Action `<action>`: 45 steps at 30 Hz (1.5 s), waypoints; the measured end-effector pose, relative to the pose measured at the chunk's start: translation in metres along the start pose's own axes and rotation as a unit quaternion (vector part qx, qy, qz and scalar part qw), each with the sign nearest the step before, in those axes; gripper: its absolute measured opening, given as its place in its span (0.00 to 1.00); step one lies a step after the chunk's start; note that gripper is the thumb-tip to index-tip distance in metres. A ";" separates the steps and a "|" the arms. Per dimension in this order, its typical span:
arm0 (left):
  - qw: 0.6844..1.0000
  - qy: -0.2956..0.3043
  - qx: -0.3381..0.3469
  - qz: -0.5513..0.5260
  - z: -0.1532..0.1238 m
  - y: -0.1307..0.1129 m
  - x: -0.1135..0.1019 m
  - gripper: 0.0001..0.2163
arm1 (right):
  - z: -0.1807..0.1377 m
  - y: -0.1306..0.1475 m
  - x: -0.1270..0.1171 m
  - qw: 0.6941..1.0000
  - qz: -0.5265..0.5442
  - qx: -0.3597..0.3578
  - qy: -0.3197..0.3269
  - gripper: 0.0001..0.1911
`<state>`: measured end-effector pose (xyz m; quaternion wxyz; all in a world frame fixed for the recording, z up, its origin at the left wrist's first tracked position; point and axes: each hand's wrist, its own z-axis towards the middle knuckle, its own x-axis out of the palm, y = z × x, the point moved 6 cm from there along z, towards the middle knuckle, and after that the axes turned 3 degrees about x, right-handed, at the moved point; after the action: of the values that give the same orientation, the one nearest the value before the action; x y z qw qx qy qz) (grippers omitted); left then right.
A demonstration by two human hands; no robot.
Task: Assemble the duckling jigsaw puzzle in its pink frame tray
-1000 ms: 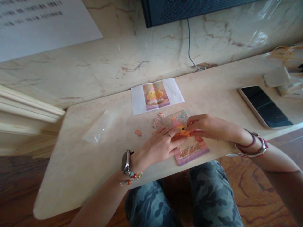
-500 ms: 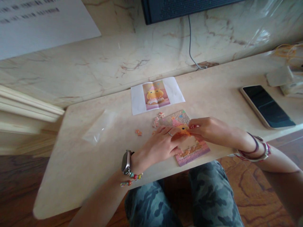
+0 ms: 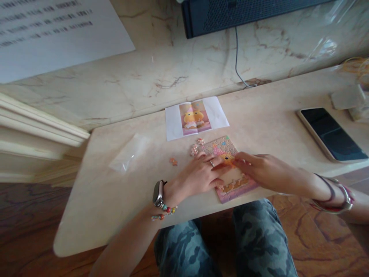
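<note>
A small pink and orange jigsaw puzzle (image 3: 223, 146) lies on the marble table (image 3: 115, 207), partly assembled. My left hand (image 3: 198, 175) rests flat on its left side, fingers stretched over the orange figure, a ring on one finger. My right hand (image 3: 259, 171) lies over the puzzle's right side, fingertips pressing near the orange figure's head; whether it holds a piece is hidden. Loose pieces (image 3: 194, 148) sit just beyond my left hand, and one more piece (image 3: 173, 161) lies further left. A printed reference picture (image 3: 196, 117) lies behind the puzzle.
A clear plastic bag (image 3: 129, 156) lies at the left. A phone (image 3: 333, 134) lies face up at the right, near a small pale pad (image 3: 347, 97). A dark device (image 3: 245, 13) with a cable (image 3: 238, 57) hangs on the marble wall. My knees are below the table's edge.
My right hand has slid down and flattened over the puzzle's right side. The left hand has stayed on the puzzle. The camera has shifted slightly.
</note>
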<state>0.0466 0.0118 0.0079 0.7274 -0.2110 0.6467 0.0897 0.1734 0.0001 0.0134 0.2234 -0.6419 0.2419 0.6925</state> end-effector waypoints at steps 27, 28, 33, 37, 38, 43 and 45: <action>0.936 -0.006 -0.334 -0.107 -0.100 0.107 -0.043 0.04 | 0.181 0.041 0.005 0.972 0.188 -0.091 0.106 0.11; 0.935 0.000 -0.338 -0.109 -0.101 0.107 -0.042 0.04 | 0.182 0.046 0.007 0.971 0.191 -0.089 0.110 0.11; 0.929 0.026 -0.350 -0.119 -0.101 0.104 -0.040 0.06 | 0.181 0.050 0.013 0.974 0.185 -0.070 0.107 0.09; 0.926 0.038 -0.352 -0.129 -0.099 0.101 -0.039 0.06 | 0.177 0.042 0.011 0.977 0.194 -0.053 0.077 0.10; 0.927 0.038 -0.350 -0.130 -0.099 0.100 -0.039 0.06 | 0.175 0.039 0.011 0.977 0.197 -0.043 0.070 0.11; 0.937 0.035 -0.328 -0.116 -0.097 0.102 -0.034 0.05 | 0.156 0.029 0.005 0.972 0.227 -0.005 0.054 0.12; 0.945 0.034 -0.310 -0.103 -0.095 0.102 -0.033 0.05 | 0.141 0.022 -0.001 0.969 0.246 0.005 0.039 0.11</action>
<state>-0.0853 0.0675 0.0137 0.6087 -0.4943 0.5864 0.2031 0.0498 0.0708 0.0241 0.0403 -0.5879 0.4040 0.6997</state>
